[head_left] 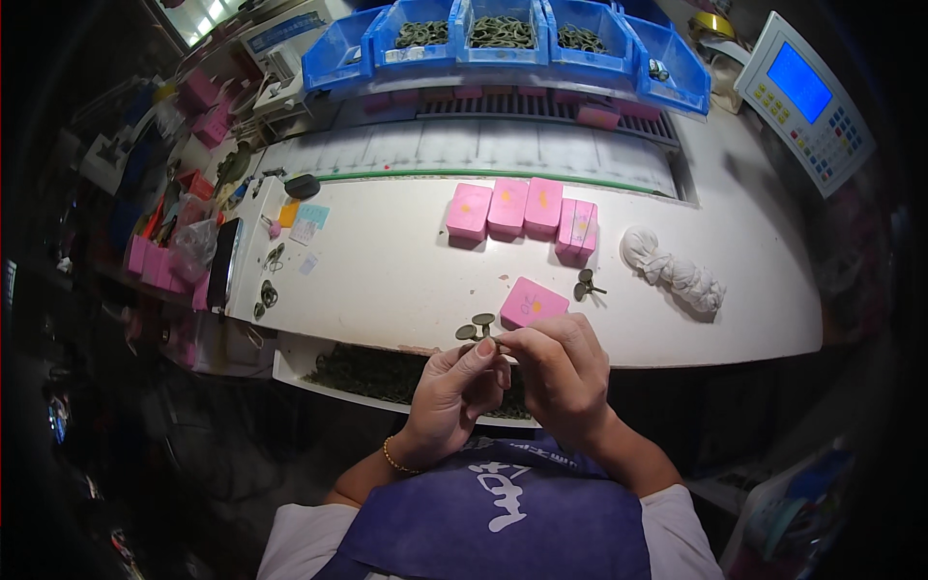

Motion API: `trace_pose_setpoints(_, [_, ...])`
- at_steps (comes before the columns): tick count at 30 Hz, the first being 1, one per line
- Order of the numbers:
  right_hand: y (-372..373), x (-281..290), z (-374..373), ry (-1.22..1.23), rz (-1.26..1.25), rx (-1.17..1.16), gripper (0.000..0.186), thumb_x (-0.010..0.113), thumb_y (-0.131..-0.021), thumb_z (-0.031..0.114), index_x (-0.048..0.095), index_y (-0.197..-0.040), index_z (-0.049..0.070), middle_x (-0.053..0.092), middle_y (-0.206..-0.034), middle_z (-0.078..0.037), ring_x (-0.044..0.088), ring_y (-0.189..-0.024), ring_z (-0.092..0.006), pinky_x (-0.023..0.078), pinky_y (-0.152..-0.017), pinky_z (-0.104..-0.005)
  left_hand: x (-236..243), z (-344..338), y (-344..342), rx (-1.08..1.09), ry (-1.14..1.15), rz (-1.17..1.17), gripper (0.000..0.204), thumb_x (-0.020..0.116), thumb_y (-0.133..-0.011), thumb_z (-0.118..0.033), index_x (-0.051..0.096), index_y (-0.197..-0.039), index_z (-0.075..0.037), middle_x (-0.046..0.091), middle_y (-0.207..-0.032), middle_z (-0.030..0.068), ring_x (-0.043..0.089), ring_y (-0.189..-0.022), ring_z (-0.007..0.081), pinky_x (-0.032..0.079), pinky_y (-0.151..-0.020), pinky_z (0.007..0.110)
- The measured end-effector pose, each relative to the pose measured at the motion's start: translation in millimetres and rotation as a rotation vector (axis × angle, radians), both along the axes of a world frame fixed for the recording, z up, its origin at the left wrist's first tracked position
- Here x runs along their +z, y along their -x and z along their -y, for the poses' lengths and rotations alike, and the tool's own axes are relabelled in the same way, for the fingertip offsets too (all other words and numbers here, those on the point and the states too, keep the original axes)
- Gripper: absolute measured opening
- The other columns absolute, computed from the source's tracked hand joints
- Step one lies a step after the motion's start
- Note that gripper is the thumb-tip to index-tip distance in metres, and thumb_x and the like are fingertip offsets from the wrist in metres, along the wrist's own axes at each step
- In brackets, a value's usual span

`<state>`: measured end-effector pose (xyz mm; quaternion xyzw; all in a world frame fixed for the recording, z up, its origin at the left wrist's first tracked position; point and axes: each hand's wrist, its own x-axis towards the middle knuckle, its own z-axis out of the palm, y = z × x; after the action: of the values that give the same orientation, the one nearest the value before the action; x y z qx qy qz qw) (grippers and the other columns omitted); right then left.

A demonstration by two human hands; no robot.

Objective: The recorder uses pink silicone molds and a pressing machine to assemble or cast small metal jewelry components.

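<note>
Above the table's front edge, my left hand [447, 398] is closed in a pinch on a small olive-green piece with round flat discs [482, 320]. My right hand [565, 372] meets it there, its thumb and forefinger pinched at the lower end of the same piece. The fingers hide that lower end. Just beyond my right fingers lies a pink block [535, 302] with markings on its top. A similar olive-green piece with discs and a stem [586, 286] rests on the white table to the right of that block.
Several pink blocks [507, 207] stand in a row farther back. A twisted white cloth [669, 271] lies at right. Blue bins [503, 58] with green pieces line the back, beside a control panel [807, 101]. Below the table edge, a drawer [290, 365] holds dark green pieces.
</note>
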<state>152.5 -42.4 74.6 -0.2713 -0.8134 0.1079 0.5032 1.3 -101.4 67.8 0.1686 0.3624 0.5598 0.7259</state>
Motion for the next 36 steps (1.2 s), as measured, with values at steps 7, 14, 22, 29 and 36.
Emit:
trace_pose_setpoints(7, [0.5, 9.4, -1.1, -0.037, 0.075, -0.001, 0.033, 0.068, -0.068, 0.002, 0.063, -0.101, -0.001, 0.060, -0.090, -0.011, 0.061, -0.077, -0.0272, 0.051, -0.063, -0.0368, -2.6, 1.2, 1.3, -0.001, 0.005, 0.104, 0.027, 0.055, -0.104, -0.028, 0.069, -0.097, -0.006, 0.067, -0.081, 0.0050, 0.043, -0.050, 0.0042, 0.031, -0.045, 0.019])
trace_pose_setpoints(14, [1.1, 11.2, -1.1, -0.065, 0.083, 0.020, 0.032, 0.068, -0.070, 0.006, 0.063, -0.101, -0.004, 0.060, -0.092, -0.013, 0.062, -0.079, -0.0281, 0.053, -0.067, -0.0375, -4.3, 1.9, 1.9, 0.007, 0.017, 0.134, 0.026, 0.054, -0.104, -0.028, 0.069, -0.102, -0.006, 0.069, -0.084, 0.0052, 0.051, -0.055, 0.0032, 0.033, -0.045, 0.018])
trace_pose_setpoints(22, [1.5, 12.1, 0.4, -0.054, 0.088, 0.026, 0.031, 0.069, -0.072, 0.008, 0.063, -0.101, -0.004, 0.061, -0.093, -0.013, 0.062, -0.080, -0.0281, 0.053, -0.067, -0.0375, -5.2, 1.1, 1.9, -0.001, -0.001, 0.158, 0.026, 0.052, -0.105, -0.027, 0.067, -0.102, -0.006, 0.069, -0.086, 0.0055, 0.052, -0.058, 0.0033, 0.033, -0.045, 0.018])
trace_pose_setpoints(29, [2.3, 9.3, 1.1, -0.078, 0.072, 0.017, 0.032, 0.069, -0.073, 0.008, 0.064, -0.102, -0.003, 0.060, -0.093, -0.013, 0.062, -0.081, -0.0274, 0.053, -0.067, -0.0366, -5.0, 0.3, 1.8, -0.010, -0.028, 0.149, 0.026, 0.050, -0.106, -0.026, 0.066, -0.101, -0.006, 0.067, -0.085, 0.0057, 0.049, -0.056, 0.0038, 0.033, -0.045, 0.018])
trace_pose_setpoints(36, [2.4, 6.3, 1.0, -0.090, 0.063, 0.013, 0.031, 0.069, -0.073, 0.007, 0.064, -0.103, -0.003, 0.061, -0.093, -0.013, 0.062, -0.081, -0.0272, 0.053, -0.067, -0.0364, -5.8, 0.1, 1.3, -0.006, -0.030, 0.136, 0.026, 0.050, -0.106, -0.026, 0.066, -0.100, -0.005, 0.066, -0.084, 0.0058, 0.046, -0.054, 0.0042, 0.032, -0.044, 0.019])
